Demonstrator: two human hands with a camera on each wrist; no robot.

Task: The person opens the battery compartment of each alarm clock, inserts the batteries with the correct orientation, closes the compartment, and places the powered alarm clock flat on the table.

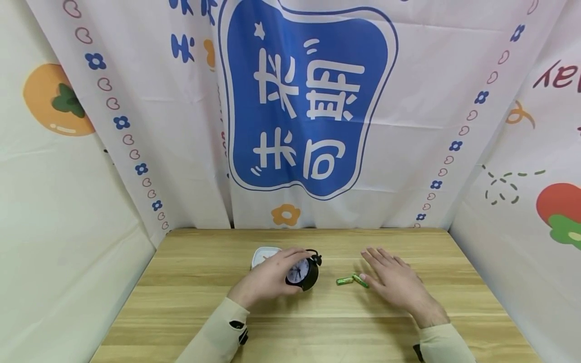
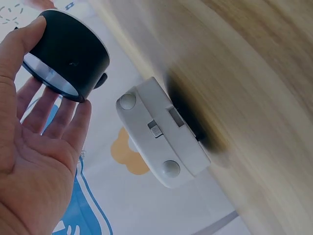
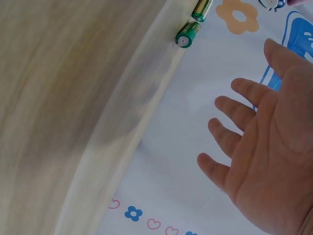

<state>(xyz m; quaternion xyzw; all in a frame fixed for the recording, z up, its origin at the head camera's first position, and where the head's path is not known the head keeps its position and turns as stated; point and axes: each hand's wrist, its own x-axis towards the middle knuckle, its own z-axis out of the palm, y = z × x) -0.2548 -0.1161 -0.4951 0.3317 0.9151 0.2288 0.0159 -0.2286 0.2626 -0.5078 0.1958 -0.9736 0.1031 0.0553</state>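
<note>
A round black alarm clock with a white face is gripped in the left hand, thumb on one side and fingers on the other; the left wrist view shows the clock's black casing held above the table by the left hand. Two green batteries lie on the table between the hands. Over the table beside them, the right hand has its fingers spread and holds nothing. In the right wrist view the batteries appear past the fingertips of the right hand.
Behind the left hand, a white square clock stands on the wooden table; its back and two round feet show in the left wrist view. A printed white cloth hangs beyond the table's far edge, with more cloth at both sides.
</note>
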